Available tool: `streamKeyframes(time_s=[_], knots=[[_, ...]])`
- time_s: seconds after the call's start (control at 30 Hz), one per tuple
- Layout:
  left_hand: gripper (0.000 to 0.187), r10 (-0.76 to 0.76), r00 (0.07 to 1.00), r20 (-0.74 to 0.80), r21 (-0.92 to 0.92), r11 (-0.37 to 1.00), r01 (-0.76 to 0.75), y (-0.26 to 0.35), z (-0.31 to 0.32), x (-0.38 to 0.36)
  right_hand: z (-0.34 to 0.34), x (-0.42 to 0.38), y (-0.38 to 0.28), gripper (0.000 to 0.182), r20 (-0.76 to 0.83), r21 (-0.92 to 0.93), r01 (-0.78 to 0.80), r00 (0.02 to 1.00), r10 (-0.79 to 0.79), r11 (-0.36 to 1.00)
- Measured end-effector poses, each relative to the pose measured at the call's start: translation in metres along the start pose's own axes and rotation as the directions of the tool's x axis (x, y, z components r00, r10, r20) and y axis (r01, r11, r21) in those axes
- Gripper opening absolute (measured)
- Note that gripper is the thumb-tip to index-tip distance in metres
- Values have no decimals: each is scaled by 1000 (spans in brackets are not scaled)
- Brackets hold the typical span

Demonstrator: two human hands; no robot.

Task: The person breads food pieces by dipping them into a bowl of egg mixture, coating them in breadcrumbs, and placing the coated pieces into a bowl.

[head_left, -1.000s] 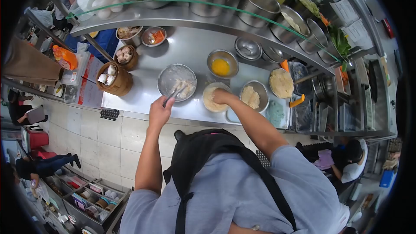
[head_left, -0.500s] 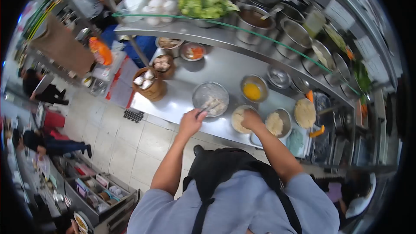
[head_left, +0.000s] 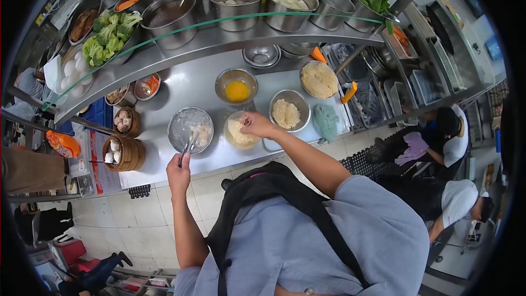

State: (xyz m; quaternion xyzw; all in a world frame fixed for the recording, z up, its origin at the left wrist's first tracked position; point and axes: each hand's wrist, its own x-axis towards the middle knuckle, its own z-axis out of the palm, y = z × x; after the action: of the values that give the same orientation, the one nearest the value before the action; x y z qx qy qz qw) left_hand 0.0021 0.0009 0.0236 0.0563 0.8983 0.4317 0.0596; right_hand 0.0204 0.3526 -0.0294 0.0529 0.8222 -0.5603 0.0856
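the left hand is closing narrowly around the dark handle end of slim metal tongs, whose tips are reaching into a round steel bowl smeared with white flour; pale, coated pieces are lying inside. just right of it, a shallow round bowl is holding pale yellow crumbs. the right hand is hovering at this bowl's right side, its fingers bunching together; whether they are pinching anything, i cannot tell.

behind the crumbs, a wide steel bowl is holding bright yellow liquid. farther right, a deeper steel bowl is containing crumb-covered pieces, and a round container beyond it is holding a broad mound of beige crumbs. a crumpled pale green cloth is lying near these two.

at the left, a tall round bamboo steamer is holding white, rounded pieces, while a smaller bamboo steamer beside it is holding pinkish ones. a small steel bowl behind is containing orange and white shreds.

on the metal shelf above, a cylindrical steel pot is holding brown liquid and a ladle, and another steel pot is holding white slices.
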Motion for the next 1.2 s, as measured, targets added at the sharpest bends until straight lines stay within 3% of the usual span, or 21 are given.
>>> streamKeyframes(time_s=[0.03, 0.07, 0.13, 0.2, 0.27, 0.3, 0.37, 0.4, 0.47, 0.5, 0.57, 0.63, 0.7, 0.77, 0.8, 0.83, 0.9, 1.03, 1.2], knots=[[43, 6, 1000, 0, 12, 1000, -6, 0, 0, 2, -10, -5, -2, 32, -3, 243, -31, 999, 33, 969], [43, 4, 1000, 0, 14, 1000, -4, 0, 1, 3, -26, -10, -3, 28, 35, 365, -86, 996, 79, 927], [45, -1, 1000, 12, 15, 1000, 1, 6, 1, 5, -64, -24, -9, 28, 70, 416, -183, 983, 169, 891], [45, 33, 999, -5, 3, 999, -33, 2, 6, 7, -105, -35, -7, 30, 27, 359, -179, 983, 182, 916], [45, 67, 997, -25, -6, 998, -67, 3, 9, 8, -142, -35, 10, 29, -61, 63, -83, 994, 87, 995], [45, 45, 999, -17, -16, 999, -46, 8, 11, 8, -157, -32, 19, 29, -59, 65, -82, 995, 85, 995], [45, 25, 1000, -8, -24, 999, -25, 8, 13, 9, -178, -24, 31, 29, -34, -314, -129, 992, 125, 941], [42, 7, 1000, 19, 10, 1000, -8, 8, 14, 11, -181, -21, 31, 29, -35, -312, -129, 992, 124, 941], [40, -9, 999, 47, 46, 999, 7, 6, 16, 14, -186, -18, 32, 29, -15, -535, -135, 988, 151, 834], [40, -6, 999, 52, 47, 999, 3, 12, 15, 15, -188, -17, 40, 29, -13, -533, -134, 989, 151, 835], [40, -19, 999, 38, 60, 998, 16, 15, 11, 19, -189, -9, 63, 26, -128, -714, -54, 990, -55, 698], [41, 57, 997, -49, 64, 996, -54, 4, 2, 26, -187, -17, 36, 24, -165, -757, -13, 971, -173, 654], [40, 33, 996, -84, 186, 982, -17, -2, -12, 33, -178, -22, 19, 24, -209, -490, -58, 976, -53, 870], [39, 78, 990, -114, 369, 929, -31, -6, -22, 39, -150, -23, 20, 24, -177, -362, -8, 982, -61, 932], [37, 4, 999, -50, 469, 883, 20, 0, -27, 42, -137, -26, 20, 24, -180, -242, 3, 983, -48, 970], [37, -4, 998, -65, 479, 877, 34, 2, -29, 42, -120, -30, 6, 24, -165, -234, 17, 985, -57, 972], [34, 56, 997, 51, 611, 788, -75, 8, -28, 45, -86, -35, -20, 26, -40, -149, -14, 999, 8, 989], [38, 1, 988, 155, 718, 687, -114, 12, -26, 55, -38, -28, -19, 27, 62, -75, 33, 998, -29, 997], [40, -55, 980, 193, 791, 600, -123, 22, -21, 56, -28, -30, -27, 28, 133, -165, 66, 990, -44, 984]])
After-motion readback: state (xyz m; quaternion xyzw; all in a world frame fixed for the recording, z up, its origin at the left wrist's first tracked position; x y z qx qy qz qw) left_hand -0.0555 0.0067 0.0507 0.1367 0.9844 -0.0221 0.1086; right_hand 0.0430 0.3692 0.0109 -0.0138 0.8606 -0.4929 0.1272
